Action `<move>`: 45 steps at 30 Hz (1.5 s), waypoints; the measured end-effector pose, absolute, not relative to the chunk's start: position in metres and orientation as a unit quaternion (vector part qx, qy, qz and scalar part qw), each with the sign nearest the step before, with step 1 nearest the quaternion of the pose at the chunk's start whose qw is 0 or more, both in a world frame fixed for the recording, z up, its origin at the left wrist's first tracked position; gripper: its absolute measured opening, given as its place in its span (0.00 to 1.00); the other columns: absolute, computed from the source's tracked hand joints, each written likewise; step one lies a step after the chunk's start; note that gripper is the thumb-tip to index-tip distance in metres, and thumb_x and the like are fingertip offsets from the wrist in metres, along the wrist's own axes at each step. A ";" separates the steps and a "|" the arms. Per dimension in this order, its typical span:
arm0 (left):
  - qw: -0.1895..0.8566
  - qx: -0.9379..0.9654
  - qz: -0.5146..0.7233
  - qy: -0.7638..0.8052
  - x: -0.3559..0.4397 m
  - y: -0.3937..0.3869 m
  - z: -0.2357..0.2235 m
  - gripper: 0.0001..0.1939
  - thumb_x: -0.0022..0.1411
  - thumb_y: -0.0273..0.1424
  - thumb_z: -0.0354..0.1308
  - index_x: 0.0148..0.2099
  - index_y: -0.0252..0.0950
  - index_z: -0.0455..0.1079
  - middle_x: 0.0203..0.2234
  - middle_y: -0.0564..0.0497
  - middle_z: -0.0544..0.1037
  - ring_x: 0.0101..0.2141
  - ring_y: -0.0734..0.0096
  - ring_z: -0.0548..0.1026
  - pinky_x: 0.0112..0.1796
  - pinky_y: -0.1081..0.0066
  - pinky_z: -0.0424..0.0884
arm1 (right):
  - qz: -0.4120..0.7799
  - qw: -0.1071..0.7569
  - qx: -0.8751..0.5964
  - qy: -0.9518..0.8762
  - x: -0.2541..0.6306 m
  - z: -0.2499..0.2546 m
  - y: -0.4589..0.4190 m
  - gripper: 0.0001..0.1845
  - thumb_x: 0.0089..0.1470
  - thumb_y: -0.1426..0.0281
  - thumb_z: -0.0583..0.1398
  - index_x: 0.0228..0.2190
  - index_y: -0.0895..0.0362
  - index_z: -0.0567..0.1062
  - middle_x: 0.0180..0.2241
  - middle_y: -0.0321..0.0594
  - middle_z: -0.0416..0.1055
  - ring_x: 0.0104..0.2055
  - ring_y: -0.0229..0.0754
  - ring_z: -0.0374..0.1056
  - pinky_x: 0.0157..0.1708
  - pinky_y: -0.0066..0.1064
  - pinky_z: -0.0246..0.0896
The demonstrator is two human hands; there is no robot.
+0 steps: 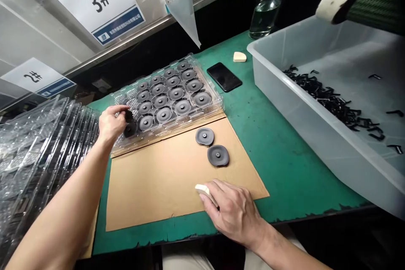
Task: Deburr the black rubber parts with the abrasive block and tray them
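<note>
My left hand (111, 123) is closed in a pinch on a dark round disc (128, 115), held over the near left corner of a clear plastic tray (212, 109) filled with several similar grey discs. My right hand (232, 211) rests on a brown cardboard sheet (152, 181), fingers curled over a small cream-coloured block (201, 189). Two loose grey discs, one (204, 136) farther away and one (218, 155) closer, lie on the cardboard just beyond my right hand.
A stack of empty clear trays (38, 143) stands at the left. A large translucent bin (303, 109) holding several small black clips fills the right. A black phone (224, 76), another cream block (239, 56) and a glass bottle (265, 10) sit on the green mat behind.
</note>
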State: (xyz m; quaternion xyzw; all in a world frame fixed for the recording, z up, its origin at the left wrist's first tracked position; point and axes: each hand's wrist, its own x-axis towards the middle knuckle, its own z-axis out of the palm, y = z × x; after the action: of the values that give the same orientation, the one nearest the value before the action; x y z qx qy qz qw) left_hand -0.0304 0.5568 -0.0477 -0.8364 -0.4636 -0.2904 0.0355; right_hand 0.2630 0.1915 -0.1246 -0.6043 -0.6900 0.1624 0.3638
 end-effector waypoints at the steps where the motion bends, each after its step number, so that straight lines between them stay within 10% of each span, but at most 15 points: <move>1: 0.040 -0.829 -0.290 -0.476 -0.031 0.552 -0.048 0.13 0.73 0.36 0.64 0.45 0.29 0.78 0.34 0.52 0.80 0.34 0.67 0.79 0.43 0.64 0.79 | 0.163 0.363 -0.604 -0.690 0.263 -0.125 0.192 0.15 0.74 0.67 0.52 0.34 0.55 0.71 0.30 0.36 0.68 0.31 0.41 0.62 0.33 0.35 0.42; 11: -0.003 -0.840 -0.354 -0.411 0.045 0.432 -0.021 0.15 0.74 0.26 0.56 0.59 0.33 0.75 0.52 0.43 0.79 0.52 0.57 0.76 0.55 0.54 0.74 | 0.159 0.350 -0.620 -0.684 0.261 -0.125 0.191 0.17 0.74 0.65 0.52 0.32 0.55 0.70 0.29 0.37 0.69 0.30 0.39 0.64 0.31 0.36 0.39; 20: -0.172 -0.977 0.015 -0.125 0.190 0.334 -0.028 0.37 0.61 0.14 0.57 0.71 0.39 0.65 0.69 0.42 0.64 0.69 0.52 0.60 0.67 0.55 0.62 | 0.134 0.305 -0.635 -0.697 0.260 -0.133 0.192 0.12 0.68 0.64 0.57 0.36 0.57 0.74 0.33 0.39 0.73 0.33 0.41 0.69 0.31 0.34 0.42; 26: -0.162 -0.966 0.106 -0.170 0.200 0.326 -0.040 0.12 0.70 0.26 0.63 0.54 0.33 0.75 0.50 0.43 0.76 0.52 0.56 0.75 0.54 0.53 0.74 | 0.127 0.292 -0.642 -0.697 0.260 -0.127 0.193 0.11 0.67 0.64 0.60 0.36 0.57 0.78 0.35 0.41 0.76 0.34 0.41 0.71 0.31 0.31 0.48; 37: -0.317 -0.771 -0.184 -0.521 0.093 0.253 -0.030 0.21 0.75 0.47 0.59 0.51 0.32 0.76 0.41 0.45 0.80 0.39 0.62 0.79 0.45 0.59 0.78 | 0.161 0.355 -0.623 -0.679 0.259 -0.131 0.183 0.09 0.69 0.67 0.59 0.38 0.61 0.75 0.36 0.41 0.72 0.36 0.41 0.67 0.39 0.29 0.60; 45: -0.448 -0.435 -0.427 -0.653 -0.041 0.070 -0.049 0.32 0.51 0.57 0.73 0.47 0.38 0.84 0.38 0.43 0.84 0.33 0.52 0.81 0.26 0.67 0.75 | 0.315 0.397 -0.568 -0.649 0.223 -0.099 0.115 0.21 0.70 0.53 0.51 0.34 0.57 0.67 0.28 0.43 0.70 0.30 0.44 0.67 0.32 0.30 0.56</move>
State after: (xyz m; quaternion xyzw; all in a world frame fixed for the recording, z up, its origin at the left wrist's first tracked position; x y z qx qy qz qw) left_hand -0.0413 0.0703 -0.0492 -0.4354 -0.6532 -0.4273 -0.4484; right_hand 0.2230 0.1152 -0.0994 -0.5681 -0.6486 0.3147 0.3968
